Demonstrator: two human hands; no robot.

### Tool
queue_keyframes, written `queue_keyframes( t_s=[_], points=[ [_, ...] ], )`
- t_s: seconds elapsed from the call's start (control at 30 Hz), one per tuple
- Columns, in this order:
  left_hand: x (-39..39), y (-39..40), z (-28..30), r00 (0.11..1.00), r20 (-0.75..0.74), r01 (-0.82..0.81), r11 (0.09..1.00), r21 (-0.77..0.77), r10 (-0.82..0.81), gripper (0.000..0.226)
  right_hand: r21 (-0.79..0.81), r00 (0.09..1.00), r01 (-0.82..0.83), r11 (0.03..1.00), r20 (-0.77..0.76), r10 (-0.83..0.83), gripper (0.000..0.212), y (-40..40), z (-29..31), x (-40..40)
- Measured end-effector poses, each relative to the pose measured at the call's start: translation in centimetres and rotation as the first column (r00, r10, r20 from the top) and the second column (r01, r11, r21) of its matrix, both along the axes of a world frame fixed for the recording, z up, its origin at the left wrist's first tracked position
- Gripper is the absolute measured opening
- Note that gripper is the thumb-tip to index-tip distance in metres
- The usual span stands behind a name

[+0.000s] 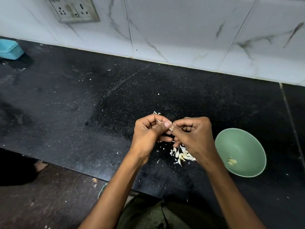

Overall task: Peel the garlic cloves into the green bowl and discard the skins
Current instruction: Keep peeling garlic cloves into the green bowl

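Garlic clove point(170, 128), small and pale with papery skin, sits pinched between both hands above the speckled black stone desk point(82, 104). The left hand point(149, 133) curls its fingers point(167, 124) round it, and the right hand point(193, 134) clamps on it from the other side. Thin, curled white skins point(180, 155) lie heaped on the desk beneath the right hand. Just right of them stands the smooth, round green bowl point(244, 142), holding a few peeled cloves point(231, 161). Veined marble-look tiles point(181, 30) back the desk.
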State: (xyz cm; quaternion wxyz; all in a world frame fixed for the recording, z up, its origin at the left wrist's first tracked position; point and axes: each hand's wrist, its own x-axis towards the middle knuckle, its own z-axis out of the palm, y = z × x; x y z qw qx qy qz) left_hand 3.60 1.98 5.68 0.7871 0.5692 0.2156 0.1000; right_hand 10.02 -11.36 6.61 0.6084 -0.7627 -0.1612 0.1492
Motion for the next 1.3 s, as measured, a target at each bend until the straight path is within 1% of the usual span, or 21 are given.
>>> queue_keyframes(
  t_s=[0.13, 0.23, 0.3, 0.43, 0.47, 0.6, 0.7, 0.77, 0.83, 0.9, 0.93, 1.0, 1.07, 1.13, 1.23, 1.3],
  points=[
    [-0.2, -0.1, -0.1, 0.999, 0.036, -0.016, 0.999, 0.038, 0.015, 0.012, 0.068, 0.995, -0.005, 0.998, -0.100, 0.012, 0.014, 0.1, 0.1, 0.1],
    [-0.4, -0.4, 0.0, 0.998, 0.062, -0.016, 0.999, 0.050, 0.013, 0.009, 0.088, 0.992, 0.015, 0.996, -0.128, -0.004, 0.015, 0.2, 0.1, 0.0],
    [-0.4, -0.5, 0.0, 0.997, 0.071, -0.016, 0.998, 0.069, 0.011, 0.007, 0.063, 0.993, 0.036, 0.997, -0.117, -0.028, 0.014, 0.3, 0.0, 0.0],
    [-0.3, -0.6, 0.2, 0.998, 0.066, -0.018, 0.992, 0.122, 0.010, 0.002, -0.011, 0.998, 0.041, 0.999, -0.038, -0.041, 0.009, 0.4, 0.0, -0.2],
    [-0.3, -0.6, 0.2, 0.998, 0.061, -0.028, 0.991, 0.134, 0.020, 0.005, -0.028, 0.999, 0.035, 0.999, -0.028, -0.036, 0.009, 0.4, 0.1, -0.2],
    [-0.3, -0.8, 0.2, 0.998, 0.038, -0.053, 0.985, 0.167, 0.048, 0.007, -0.053, 1.000, 0.013, 0.998, -0.010, -0.013, 0.019, 0.4, 0.1, -0.2],
    [-0.3, -0.6, -0.3, 0.997, 0.021, -0.080, 0.960, 0.268, 0.077, 0.006, -0.067, 1.000, 0.013, 0.998, 0.009, -0.013, 0.021, 0.4, 0.0, -0.2],
    [-0.3, -0.5, -0.6, 0.996, 0.026, -0.091, 0.922, 0.376, 0.088, 0.004, -0.094, 0.998, 0.026, 0.995, 0.061, -0.021, 0.021, 0.4, -0.1, -0.3],
    [-0.1, -0.5, -0.8, 0.995, 0.036, -0.103, 0.895, 0.433, 0.097, 0.004, -0.128, 0.981, 0.041, 0.991, 0.193, -0.016, 0.019, 0.5, -0.3, -0.3],
    [-0.1, -0.6, -0.9, 0.995, 0.037, -0.104, 0.897, 0.430, 0.097, 0.007, -0.156, 0.938, 0.037, 0.987, 0.347, 0.020, 0.010, 0.6, -0.4, -0.3],
    [-0.1, -0.6, -0.9, 0.995, 0.037, -0.100, 0.906, 0.410, 0.093, 0.008, -0.165, 0.921, 0.035, 0.986, 0.388, 0.032, 0.007, 0.6, -0.5, -0.3],
    [-0.1, -0.5, -0.8, 0.995, 0.039, -0.095, 0.934, 0.344, 0.087, 0.010, -0.161, 0.910, 0.050, 0.986, 0.414, 0.021, 0.008, 0.7, -0.7, -0.1],
    [-0.2, -0.5, -0.7, 0.995, 0.034, -0.102, 0.960, 0.262, 0.096, 0.013, -0.143, 0.915, 0.063, 0.988, 0.403, 0.000, 0.007, 0.7, -0.8, -0.1],
    [-0.3, -0.6, -0.4, 0.993, 0.033, -0.113, 0.976, 0.188, 0.109, 0.017, -0.121, 0.937, 0.070, 0.990, 0.348, -0.024, 0.007, 0.6, -0.6, -0.2],
    [-0.3, -0.6, -0.2, 0.993, 0.046, -0.113, 0.990, 0.089, 0.109, 0.021, -0.055, 0.990, 0.083, 0.995, 0.123, -0.075, 0.019, 0.7, -0.2, -0.3],
    [-0.3, -0.5, -0.1, 0.992, 0.052, -0.121, 0.992, 0.037, 0.119, 0.019, 0.003, 0.995, 0.099, 0.995, -0.011, -0.098, 0.023, 0.8, -0.2, -0.2]
  ],
)
